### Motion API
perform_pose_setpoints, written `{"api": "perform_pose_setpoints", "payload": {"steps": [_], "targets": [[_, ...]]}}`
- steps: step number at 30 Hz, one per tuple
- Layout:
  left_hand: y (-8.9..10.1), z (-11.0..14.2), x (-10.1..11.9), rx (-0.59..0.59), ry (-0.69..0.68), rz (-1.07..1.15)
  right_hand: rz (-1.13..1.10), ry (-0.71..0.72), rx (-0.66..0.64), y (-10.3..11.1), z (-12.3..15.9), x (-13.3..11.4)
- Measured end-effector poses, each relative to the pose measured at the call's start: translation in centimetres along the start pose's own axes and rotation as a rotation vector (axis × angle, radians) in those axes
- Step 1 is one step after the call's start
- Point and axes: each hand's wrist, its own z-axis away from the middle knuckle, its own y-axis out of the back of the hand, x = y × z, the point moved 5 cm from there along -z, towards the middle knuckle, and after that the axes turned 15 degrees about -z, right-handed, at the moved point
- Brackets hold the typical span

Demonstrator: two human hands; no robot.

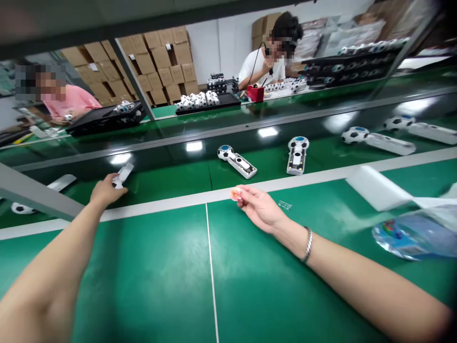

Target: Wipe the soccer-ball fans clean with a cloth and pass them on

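“Looking at the head view, what is difficult to see?”

“The small orange-and-white piece [235, 193] is half covered by the right hand [260, 208], which pinches it; I cannot tell what it is. The left hand [106, 191] grips a white device [124, 172] over the green belt [167, 176], and it hides some of the ball end. A grey post [34, 188] covers part of another device [63, 182].”

“And the surface, and the room?”

“The table [160, 276] is smooth and green, with a thin white line [211, 267]. Behind the belt, one person [71, 97] wears pink and another person [266, 62] wears white; brown cartons [160, 55] are stacked near the wall.”

“Which materials and shapes do you notice?”

“The four devices [297, 156] on the right part of the belt have round heads with black football patches and long, shiny handles. On the table, near the right edge, are a matt white block [374, 188] and a crinkled clear bag [417, 233] with blue print, which is blurred. A bracelet [307, 245] of metal-looking links is on the right wrist.”
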Motion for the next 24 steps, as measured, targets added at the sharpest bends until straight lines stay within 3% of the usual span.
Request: {"api": "perform_pose_setpoints", "payload": {"steps": [3, 4, 6, 9, 12, 14, 18, 21, 24], "targets": [[1.0, 2.3, 3.5, -0.099, 0.076, 0.173, -0.078, -0.056, 0.002, 0.3, -0.3, 0.1], [1.5, 3.6, 5.3, -0.122, 0.04, 0.212, -0.077, -0.058, 0.001, 0.2, -0.3, 0.1], [2.7, 7.0, 9.6, -0.125, -0.096, 0.239, -0.061, -0.047, -0.001, 0.1, -0.3, 0.0], [4.7, 12.6, 16.5, -0.029, -0.46, 0.278, -0.017, -0.011, -0.023, -0.3, 0.1, -0.2], [5.3, 17.0, 20.9, -0.087, -0.629, 0.436, 0.062, 0.044, -0.026, -0.5, 0.4, -0.6], [4.9, 18.4, 22.1, -0.173, -0.589, 0.592, 0.123, 0.075, -0.02, -0.7, 0.7, -0.8], [3.4, 19.2, 22.6, -0.317, -0.35, 0.858, 0.377, 0.16, -0.075, -1.5, 1.4, -1.4], [3.1, 19.4, 22.8, -0.303, -0.294, 0.885, 0.655, 0.331, -0.185, -2.6, 2.3, -1.9], [3.4, 19.6, 23.0, -0.235, -0.293, 0.856, 0.896, 0.536, -0.377, -4.1, 3.6, -1.6]]}}
